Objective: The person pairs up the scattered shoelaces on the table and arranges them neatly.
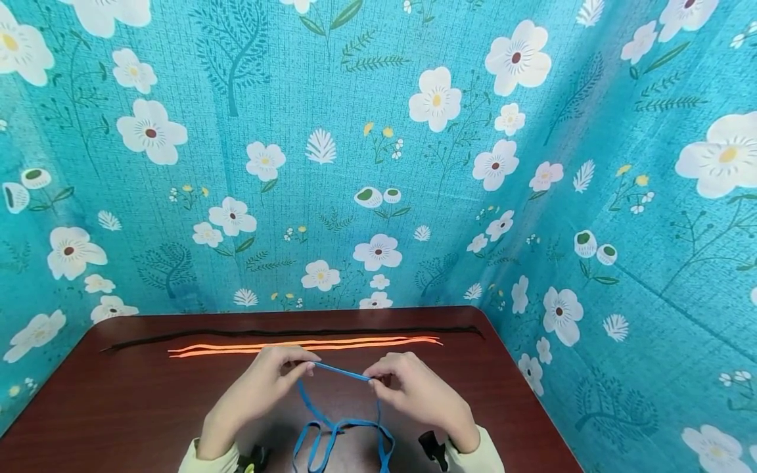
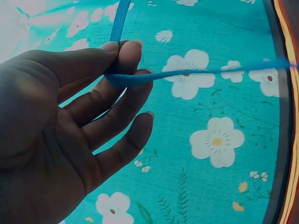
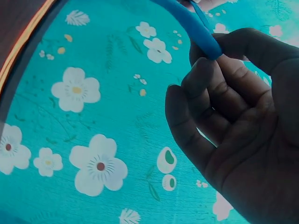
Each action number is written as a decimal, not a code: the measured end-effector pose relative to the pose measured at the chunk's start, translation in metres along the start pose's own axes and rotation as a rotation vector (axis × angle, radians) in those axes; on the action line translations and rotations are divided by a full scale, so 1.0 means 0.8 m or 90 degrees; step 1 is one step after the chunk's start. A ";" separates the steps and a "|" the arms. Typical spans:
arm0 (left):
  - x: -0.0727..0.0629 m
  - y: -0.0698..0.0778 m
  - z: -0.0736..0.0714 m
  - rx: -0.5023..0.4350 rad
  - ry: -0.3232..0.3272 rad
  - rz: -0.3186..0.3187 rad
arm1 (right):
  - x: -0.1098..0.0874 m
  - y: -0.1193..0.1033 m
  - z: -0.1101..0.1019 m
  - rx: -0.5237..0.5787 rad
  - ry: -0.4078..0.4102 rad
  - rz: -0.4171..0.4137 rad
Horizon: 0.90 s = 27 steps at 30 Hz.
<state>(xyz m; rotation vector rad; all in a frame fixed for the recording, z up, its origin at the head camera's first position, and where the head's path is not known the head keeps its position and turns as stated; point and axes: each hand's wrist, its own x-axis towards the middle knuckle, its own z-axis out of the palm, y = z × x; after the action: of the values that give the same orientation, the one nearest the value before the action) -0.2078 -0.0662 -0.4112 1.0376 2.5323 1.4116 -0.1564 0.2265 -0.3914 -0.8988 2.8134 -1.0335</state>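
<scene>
A flat blue shoelace (image 1: 342,371) stretches between both hands above the table, sloping slightly down toward the right. My left hand (image 1: 260,386) pinches it between thumb and index finger. With thumb and fingertips my right hand (image 1: 418,393) grips it a short way off. In the left wrist view the shoelace (image 2: 187,73) runs out from the pinching fingertips, and another length rises above them. In the right wrist view the shoelace (image 3: 198,32) bends at the thumb. Its remaining length hangs below the hands and lies in loose loops on the tabletop.
Behind the hands, orange shoelaces (image 1: 378,343) lie straight across the dark red table (image 1: 136,401). A black shoelace (image 1: 236,332) is stretched out along the far edge. Blue flowered cloth (image 1: 331,197) hangs behind the table and on its right.
</scene>
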 end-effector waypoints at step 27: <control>-0.027 -0.002 -0.040 0.136 0.256 0.067 | -0.031 0.001 -0.039 -0.008 0.073 0.050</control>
<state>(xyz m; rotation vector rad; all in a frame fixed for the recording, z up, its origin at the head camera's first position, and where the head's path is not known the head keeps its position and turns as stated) -0.2032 -0.1029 -0.3998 1.0161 3.0097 1.5391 -0.1421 0.2585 -0.3716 -0.7469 2.9238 -1.0924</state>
